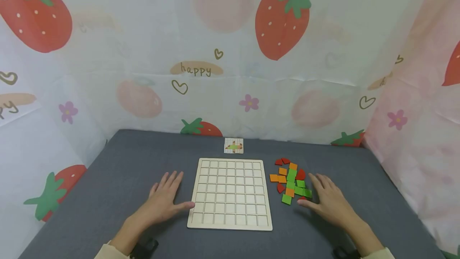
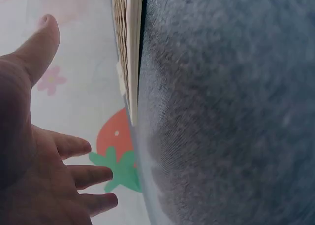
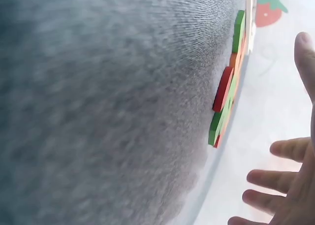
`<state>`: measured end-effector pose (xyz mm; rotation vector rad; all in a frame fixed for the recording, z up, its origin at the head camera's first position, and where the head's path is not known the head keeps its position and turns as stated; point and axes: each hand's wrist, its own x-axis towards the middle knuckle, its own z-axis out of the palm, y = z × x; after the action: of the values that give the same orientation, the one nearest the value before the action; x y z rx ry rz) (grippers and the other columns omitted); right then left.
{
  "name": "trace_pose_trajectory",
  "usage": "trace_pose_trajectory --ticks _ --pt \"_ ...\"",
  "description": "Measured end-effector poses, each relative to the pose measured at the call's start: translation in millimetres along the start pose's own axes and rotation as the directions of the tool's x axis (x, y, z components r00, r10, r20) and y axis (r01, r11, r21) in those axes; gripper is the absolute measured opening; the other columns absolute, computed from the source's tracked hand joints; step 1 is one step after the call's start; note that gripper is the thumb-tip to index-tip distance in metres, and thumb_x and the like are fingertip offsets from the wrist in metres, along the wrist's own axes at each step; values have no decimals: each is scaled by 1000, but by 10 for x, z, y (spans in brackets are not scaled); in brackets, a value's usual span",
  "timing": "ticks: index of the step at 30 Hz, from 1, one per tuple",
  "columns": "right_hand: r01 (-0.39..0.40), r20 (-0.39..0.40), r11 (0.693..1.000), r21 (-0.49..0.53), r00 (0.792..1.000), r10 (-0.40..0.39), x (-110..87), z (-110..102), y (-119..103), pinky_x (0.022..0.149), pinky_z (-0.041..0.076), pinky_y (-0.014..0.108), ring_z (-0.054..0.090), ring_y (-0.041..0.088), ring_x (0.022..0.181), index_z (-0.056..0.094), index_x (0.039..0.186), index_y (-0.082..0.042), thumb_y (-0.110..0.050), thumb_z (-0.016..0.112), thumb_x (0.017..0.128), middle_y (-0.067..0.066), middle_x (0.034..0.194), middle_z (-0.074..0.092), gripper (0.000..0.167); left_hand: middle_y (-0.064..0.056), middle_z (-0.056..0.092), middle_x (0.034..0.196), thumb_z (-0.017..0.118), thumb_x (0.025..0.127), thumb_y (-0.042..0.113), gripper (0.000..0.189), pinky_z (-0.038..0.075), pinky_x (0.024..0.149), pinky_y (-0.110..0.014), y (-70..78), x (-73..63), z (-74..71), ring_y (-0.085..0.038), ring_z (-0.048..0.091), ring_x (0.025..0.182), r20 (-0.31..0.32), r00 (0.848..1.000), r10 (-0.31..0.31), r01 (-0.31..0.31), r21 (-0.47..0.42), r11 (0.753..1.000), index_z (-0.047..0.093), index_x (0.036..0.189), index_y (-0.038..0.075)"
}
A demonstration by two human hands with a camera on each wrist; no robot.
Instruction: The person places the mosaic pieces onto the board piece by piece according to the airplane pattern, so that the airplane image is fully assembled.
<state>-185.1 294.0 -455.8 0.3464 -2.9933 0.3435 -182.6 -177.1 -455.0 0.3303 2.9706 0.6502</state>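
A pale wooden grid board [image 1: 230, 194] with bare square cells lies on the grey table. My left hand [image 1: 163, 201] is held just left of it, fingers spread, the thumb tip overlapping the board's left edge in the head view. In the left wrist view the left hand [image 2: 54, 171] shows relaxed fingers and nothing in them. To the board's right lies a loose cluster of green squares [image 1: 290, 184], orange squares [image 1: 282, 171] and red curved-edge pieces [image 1: 300, 174]. My right hand [image 1: 330, 203] hovers beside that cluster, fingers extended and holding nothing, as the right wrist view confirms.
A small picture card [image 1: 233, 146] with a coloured grid pattern lies behind the board. The grey table [image 1: 143, 155] ends at a white curtain [image 1: 215, 103] printed with strawberries, which also runs along both sides. Dark bands circle both wrists.
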Motion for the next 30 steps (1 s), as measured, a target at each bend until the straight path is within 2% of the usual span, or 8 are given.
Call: trace_pose_trajectory --ticks 7,14,20,30 --pt "46 -13 998 51 999 -46 93 13 -57 99 38 68 44 46 128 42 145 -2 -61 68 80 26 140 46 91 -26 25 158 70 77 62 107 17 109 -73 4 17 35 -49 17 147 61 998 25 -22 -58 998 25 154 3" --pt "59 19 995 81 998 -61 191 29 -101 98 39 68 43 47 130 42 145 -1 -56 72 79 26 141 46 90 -25 25 158 73 75 61 108 16 110 -72 9 8 56 -47 18 147 105 993 53 -41 -120 992 26 154 4" --pt "64 48 990 125 996 -70 297 24 -149 101 38 66 42 46 132 42 146 -1 -56 71 81 24 144 46 90 -28 25 157 76 73 59 111 15 111 -72 -8 13 31 -49 15 147 150 985 87 -66 -138 988 25 154 3" --pt "101 101 976 194 987 -122 483 61 -260 102 38 66 40 46 134 45 145 -4 -52 71 82 24 143 48 84 -28 27 156 81 69 53 111 16 110 -73 -62 100 -19 -50 15 147 204 969 142 -115 -136 984 29 152 1"
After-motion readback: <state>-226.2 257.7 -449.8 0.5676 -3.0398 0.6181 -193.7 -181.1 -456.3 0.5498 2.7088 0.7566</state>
